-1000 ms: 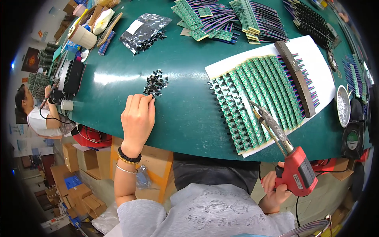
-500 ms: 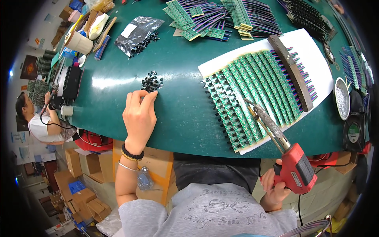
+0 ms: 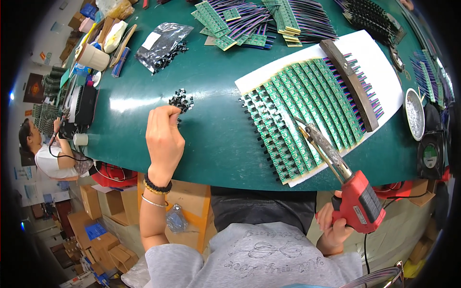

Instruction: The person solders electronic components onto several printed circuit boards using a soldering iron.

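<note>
Left hand (image 3: 164,137) is curled, can't tell if it's pinching anything, with the black parts pile (image 3: 181,100) right at its 1 o'clock. Green circuit boards (image 3: 307,96) sit around the right hand (image 3: 333,225)'s 11 o'clock, and that one's gripping a red soldering gun (image 3: 357,201).

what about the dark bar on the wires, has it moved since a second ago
No: the dark bar shows no visible shift either way against the green circuit boards beside it.
</note>
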The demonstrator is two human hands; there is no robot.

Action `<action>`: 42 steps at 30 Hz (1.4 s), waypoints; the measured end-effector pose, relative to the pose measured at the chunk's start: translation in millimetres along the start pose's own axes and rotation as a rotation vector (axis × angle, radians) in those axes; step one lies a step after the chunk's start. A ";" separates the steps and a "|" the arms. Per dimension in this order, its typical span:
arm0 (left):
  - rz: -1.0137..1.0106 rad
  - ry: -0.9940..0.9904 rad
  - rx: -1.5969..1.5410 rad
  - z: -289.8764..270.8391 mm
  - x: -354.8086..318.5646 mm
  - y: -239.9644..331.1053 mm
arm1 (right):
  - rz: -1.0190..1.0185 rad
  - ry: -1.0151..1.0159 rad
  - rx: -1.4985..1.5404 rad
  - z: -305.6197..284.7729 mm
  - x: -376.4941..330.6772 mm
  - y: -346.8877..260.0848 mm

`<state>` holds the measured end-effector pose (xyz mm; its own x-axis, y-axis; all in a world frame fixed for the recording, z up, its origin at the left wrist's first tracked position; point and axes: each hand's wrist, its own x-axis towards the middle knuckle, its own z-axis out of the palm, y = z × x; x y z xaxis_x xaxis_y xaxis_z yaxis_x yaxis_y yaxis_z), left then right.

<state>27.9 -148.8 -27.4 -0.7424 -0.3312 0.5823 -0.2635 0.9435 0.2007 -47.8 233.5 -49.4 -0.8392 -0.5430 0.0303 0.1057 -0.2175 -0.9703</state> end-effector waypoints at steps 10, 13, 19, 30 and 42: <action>0.047 -0.382 -1.054 -17.8 -19.6 167.0 | -0.031 -0.177 -0.358 22.1 19.0 -17.9; 0.023 -0.395 -1.173 -8.3 -25.0 175.3 | -0.040 -0.243 -0.392 18.2 20.6 -21.2; -0.093 -0.433 -1.215 -3.7 -26.0 181.5 | -0.039 -0.146 -0.412 14.7 14.3 -19.0; 0.498 -0.287 -0.783 -3.2 -18.0 174.4 | -0.025 -0.164 -0.407 3.5 19.9 -25.0; 0.594 -0.312 -0.668 -1.8 -8.5 162.0 | 0.035 0.065 -0.613 16.4 19.6 -29.2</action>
<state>-7.3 6.9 1.6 -0.7982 0.3091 0.5171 0.5462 0.7333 0.4049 -58.5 215.9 -16.5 -0.8734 -0.4869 0.0004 -0.1762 0.3153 -0.9325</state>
